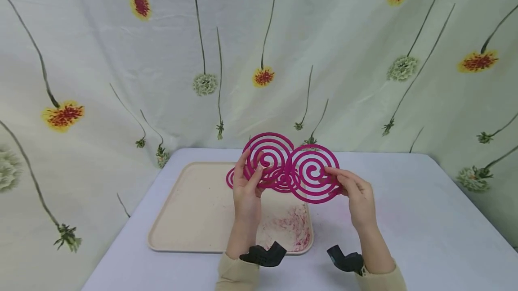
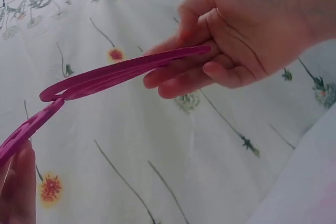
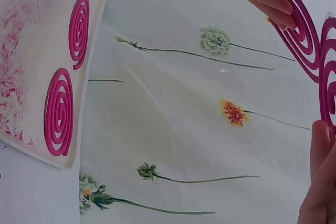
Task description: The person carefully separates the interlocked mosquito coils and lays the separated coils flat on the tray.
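Observation:
Upright over the tray, my left hand (image 1: 247, 194) holds a magenta mosquito coil (image 1: 265, 162), thumb in front and fingers at its left side. My right hand (image 1: 360, 199) pinches a second mosquito coil (image 1: 314, 172) at its right side, fingertips over the rings. The two spirals overlap at their inner edges in the head view. Seen nearly edge-on in the left wrist view, one held coil (image 2: 113, 74) meets the other at its rim. Two further coils, an upper one (image 3: 79, 31) and a lower one (image 3: 60, 111), lie on the tray's far part.
The beige tray (image 1: 194, 219) rests on a white table (image 1: 404, 219), left of centre. Pink crumbs and smears (image 1: 297, 230) mark the tray's near right corner. A flower-print cloth (image 1: 344, 57) hangs behind the table. Black wrist cameras sit on both wrists.

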Action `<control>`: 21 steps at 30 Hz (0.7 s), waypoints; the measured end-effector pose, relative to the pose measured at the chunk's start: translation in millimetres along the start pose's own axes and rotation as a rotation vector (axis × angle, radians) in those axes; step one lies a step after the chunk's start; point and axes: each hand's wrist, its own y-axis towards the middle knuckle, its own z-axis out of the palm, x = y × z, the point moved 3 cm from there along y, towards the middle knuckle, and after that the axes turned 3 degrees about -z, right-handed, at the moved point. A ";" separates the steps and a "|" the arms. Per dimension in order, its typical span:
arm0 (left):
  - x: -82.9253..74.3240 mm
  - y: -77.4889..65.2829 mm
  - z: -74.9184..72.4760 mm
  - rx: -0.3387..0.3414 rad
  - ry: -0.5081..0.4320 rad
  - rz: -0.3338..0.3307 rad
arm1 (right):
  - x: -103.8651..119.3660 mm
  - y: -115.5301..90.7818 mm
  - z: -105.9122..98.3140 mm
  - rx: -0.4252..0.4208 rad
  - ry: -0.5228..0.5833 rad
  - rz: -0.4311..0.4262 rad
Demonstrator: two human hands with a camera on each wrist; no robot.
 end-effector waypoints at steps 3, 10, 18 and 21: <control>-6.6 4.0 -11.4 0.019 0.076 0.003 | -1.2 0.6 1.8 0.150 0.005 0.019; -16.0 9.6 -40.3 0.038 0.168 -0.028 | -10.4 0.0 10.2 0.488 -0.045 -0.036; -12.4 8.7 -59.6 0.086 0.237 -0.071 | -17.1 -3.0 23.3 0.494 -0.191 -0.206; -10.5 8.9 -64.4 0.103 0.259 -0.065 | -16.6 -3.2 26.9 0.420 -0.243 -0.298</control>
